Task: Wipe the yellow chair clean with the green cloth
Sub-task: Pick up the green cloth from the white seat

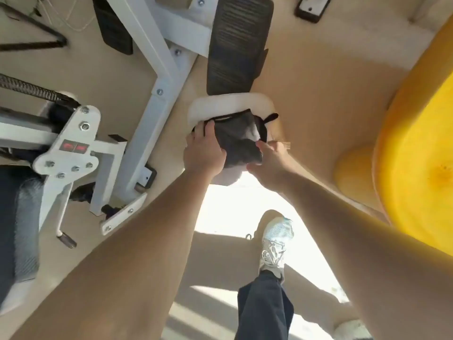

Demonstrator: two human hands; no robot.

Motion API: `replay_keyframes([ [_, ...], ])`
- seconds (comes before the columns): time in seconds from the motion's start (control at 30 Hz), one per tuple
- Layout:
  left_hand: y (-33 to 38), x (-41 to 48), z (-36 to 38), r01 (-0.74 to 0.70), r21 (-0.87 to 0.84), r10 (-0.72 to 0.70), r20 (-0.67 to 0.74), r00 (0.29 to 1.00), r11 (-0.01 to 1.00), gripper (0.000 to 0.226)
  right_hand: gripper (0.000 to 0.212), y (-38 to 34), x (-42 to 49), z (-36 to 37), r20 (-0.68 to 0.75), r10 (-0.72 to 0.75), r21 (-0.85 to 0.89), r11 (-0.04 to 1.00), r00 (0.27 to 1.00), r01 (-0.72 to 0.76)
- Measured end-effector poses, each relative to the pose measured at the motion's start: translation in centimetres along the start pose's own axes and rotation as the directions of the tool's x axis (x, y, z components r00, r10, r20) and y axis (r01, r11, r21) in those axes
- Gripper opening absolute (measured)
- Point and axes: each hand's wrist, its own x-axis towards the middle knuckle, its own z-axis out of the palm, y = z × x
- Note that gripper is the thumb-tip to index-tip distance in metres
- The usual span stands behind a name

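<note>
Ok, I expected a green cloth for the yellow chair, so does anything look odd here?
Yes: no green cloth shows. The left hand and right hand grip a dark grey fabric with a black strap over a white container, more like a bag. The yellow chair stands apart to the right, untouched.

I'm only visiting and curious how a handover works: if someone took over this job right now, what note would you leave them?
Left hand: grips the edge of a dark grey bundle of fabric lying in a white rounded plastic tub.
Right hand: pinches the same bundle's near corner.
The bundle shows no green, so I cannot confirm it is the wiping cloth.
Glossy yellow plastic chair: off to the right, with neither hand touching it.
Done: no wiping that shows.
Left: lift the cloth out, then wipe the whole chair.
</note>
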Motion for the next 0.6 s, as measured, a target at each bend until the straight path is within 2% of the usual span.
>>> replay_keyframes([
  [0.1,-0.5,1.5,1.5,0.029,0.042,-0.032,0.067,0.997,0.999,0.067,0.074,1.1,0.8,1.9,0.056,0.04,-0.01,0.999,0.998,-0.04],
  [0.2,-0.9,1.3,2.3,0.026,0.03,-0.025,-0.024,0.999,0.999,0.031,0.078,1.9,0.3,3.0,0.082,0.041,0.026,0.999,0.996,-0.044],
  [0.27,-1.1,0.1,1.8,0.006,0.008,-0.005,-0.049,0.999,1.0,0.019,0.075,1.9,-0.2,2.8,0.069,0.045,0.052,0.997,0.997,-0.048],
  [0.37,-1.1,-2.8,0.1,-0.118,-0.06,0.109,-0.137,0.984,0.991,0.018,0.067,1.2,-1.9,2.1,0.065,0.066,0.061,0.996,0.996,-0.07],
  [0.43,-0.6,-5.3,-1.9,-0.217,-0.129,0.202,-0.12,0.972,0.968,0.017,0.065,0.3,-3.6,1.0,0.07,0.055,0.111,0.992,0.996,-0.063],
  [0.53,0.1,-9.2,-5.9,-0.279,-0.226,0.286,-0.003,0.958,0.933,0.02,0.082,-1.4,-6.7,-1.5,0.046,-0.02,0.171,0.985,0.999,0.012],
  [0.6,1.0,-11.9,-9.1,-0.338,-0.27,0.356,0.019,0.934,0.902,0.021,0.096,-3.2,-9.5,-4.1,-0.006,-0.11,0.062,0.992,0.994,0.11],
])
